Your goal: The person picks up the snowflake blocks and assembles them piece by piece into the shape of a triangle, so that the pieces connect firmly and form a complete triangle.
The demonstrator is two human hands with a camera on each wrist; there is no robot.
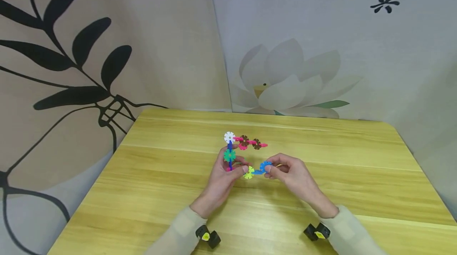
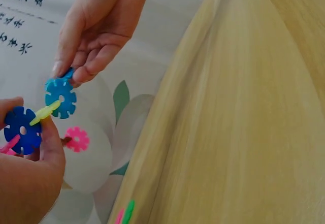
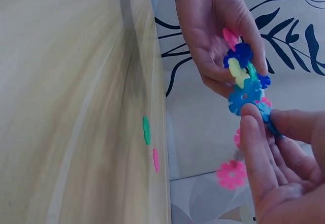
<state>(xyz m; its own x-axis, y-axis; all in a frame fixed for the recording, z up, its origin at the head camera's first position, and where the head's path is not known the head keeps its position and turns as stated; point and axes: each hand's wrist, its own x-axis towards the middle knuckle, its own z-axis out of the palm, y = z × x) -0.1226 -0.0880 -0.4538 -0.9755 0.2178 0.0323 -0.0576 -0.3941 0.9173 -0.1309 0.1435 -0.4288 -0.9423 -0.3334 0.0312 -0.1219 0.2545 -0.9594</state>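
My left hand [image 1: 223,177] grips a chain of interlocking notched plastic discs, with its thumb by the yellow disc [image 1: 249,173]. From there the chain runs up through a green disc [image 1: 229,155] to a white disc [image 1: 229,137], then rightward through pink and brown discs [image 1: 244,140]. At the near end, a light-blue disc [image 3: 245,97] joins the yellow one. My right hand [image 1: 294,175] pinches another light-blue disc [image 3: 267,118] between thumb and fingers, against the first; whether their notches are fully locked is hard to tell. Fingers hide part of the chain's left side.
Both hands are above a wooden table [image 1: 357,175]. A green disc [image 3: 147,130] and a pink disc [image 3: 156,159] lie on the tabletop, seen nearly edge-on in the wrist views. Behind the table stands a backdrop [image 1: 178,48] printed with leaves and a lotus.
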